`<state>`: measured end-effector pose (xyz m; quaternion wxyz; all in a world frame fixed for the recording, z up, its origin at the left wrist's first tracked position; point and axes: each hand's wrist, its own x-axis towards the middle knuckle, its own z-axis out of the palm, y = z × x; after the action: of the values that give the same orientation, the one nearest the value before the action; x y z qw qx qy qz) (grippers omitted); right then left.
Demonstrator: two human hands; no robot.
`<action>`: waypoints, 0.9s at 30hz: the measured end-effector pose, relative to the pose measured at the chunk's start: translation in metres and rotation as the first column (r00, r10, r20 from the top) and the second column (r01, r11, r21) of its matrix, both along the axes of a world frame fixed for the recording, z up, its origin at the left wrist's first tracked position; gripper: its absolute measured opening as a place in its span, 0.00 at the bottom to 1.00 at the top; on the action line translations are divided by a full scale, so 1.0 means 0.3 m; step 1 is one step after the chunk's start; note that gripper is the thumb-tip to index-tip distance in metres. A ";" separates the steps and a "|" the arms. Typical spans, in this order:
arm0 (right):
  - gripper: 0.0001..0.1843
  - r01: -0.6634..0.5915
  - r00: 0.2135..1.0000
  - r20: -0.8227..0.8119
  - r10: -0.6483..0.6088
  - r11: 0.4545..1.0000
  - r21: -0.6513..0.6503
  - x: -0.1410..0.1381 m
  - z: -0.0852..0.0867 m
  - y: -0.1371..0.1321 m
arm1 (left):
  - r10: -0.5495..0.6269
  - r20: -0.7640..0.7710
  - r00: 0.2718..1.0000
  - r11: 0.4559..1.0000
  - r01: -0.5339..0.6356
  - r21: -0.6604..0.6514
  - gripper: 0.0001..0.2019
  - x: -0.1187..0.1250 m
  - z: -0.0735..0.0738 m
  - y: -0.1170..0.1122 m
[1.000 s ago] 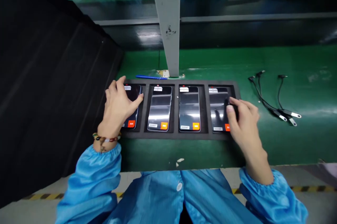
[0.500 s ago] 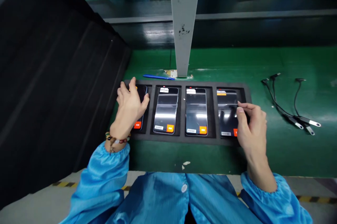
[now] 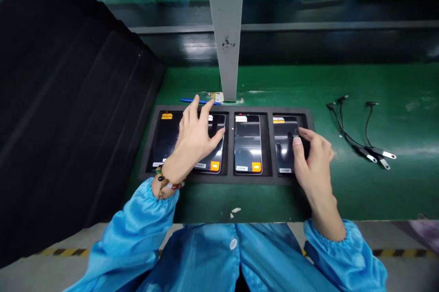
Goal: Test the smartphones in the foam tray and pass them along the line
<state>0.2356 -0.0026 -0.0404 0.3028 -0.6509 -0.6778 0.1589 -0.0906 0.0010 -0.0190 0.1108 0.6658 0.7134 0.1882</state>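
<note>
A black foam tray [image 3: 231, 178] lies on the green bench and holds a row of phones, screens up. My left hand [image 3: 197, 136] rests with fingers spread over the second phone [image 3: 214, 157], its thumb on the phone's right edge. The first phone [image 3: 167, 139] at the far left lies uncovered. The third phone [image 3: 247, 143] is untouched. My right hand [image 3: 310, 157] curls over the right side of the fourth phone [image 3: 284, 146], with its thumb pressed on the screen. Both arms wear blue sleeves, and a bead bracelet circles the left wrist.
A grey upright post [image 3: 224, 31] stands just behind the tray, with a blue pen [image 3: 195, 100] at its foot. Black cables with metal plugs [image 3: 363, 139] lie on the green mat to the right. A black ribbed panel [image 3: 68, 109] fills the left side.
My left hand has moved right from the first phone to the second phone, leaving the first uncovered. My right hand stays at the fourth phone, its thumb now down on the screen.
</note>
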 end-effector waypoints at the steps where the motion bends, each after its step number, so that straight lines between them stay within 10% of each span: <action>1: 0.27 -0.001 1.000 -0.003 0.001 1.000 0.002 -0.001 -0.001 0.000 | 0.005 -0.007 1.000 1.000 -0.005 -0.028 0.44 0.019 -0.006 0.011; 13: 0.20 0.092 0.988 -0.118 -0.098 0.994 -0.057 0.006 0.002 0.029 | 0.034 -0.041 0.999 0.999 -0.034 -0.015 0.41 0.073 -0.022 0.038; 20: 0.19 -0.284 0.959 0.040 0.282 0.958 0.052 -0.190 0.069 -0.050 | 0.032 -0.050 0.998 0.999 -0.031 0.025 0.35 0.081 -0.024 0.034; 27: 0.22 -0.293 0.954 0.045 0.296 0.954 -0.068 -0.291 0.057 -0.032 | 0.030 -0.101 0.994 0.998 -0.036 -0.052 0.29 0.113 0.012 0.030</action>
<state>0.1483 -0.0123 -0.0233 0.2375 -0.5555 -0.7701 0.2049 -0.0567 0.0101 -0.0154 0.0895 0.6594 0.7338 0.1372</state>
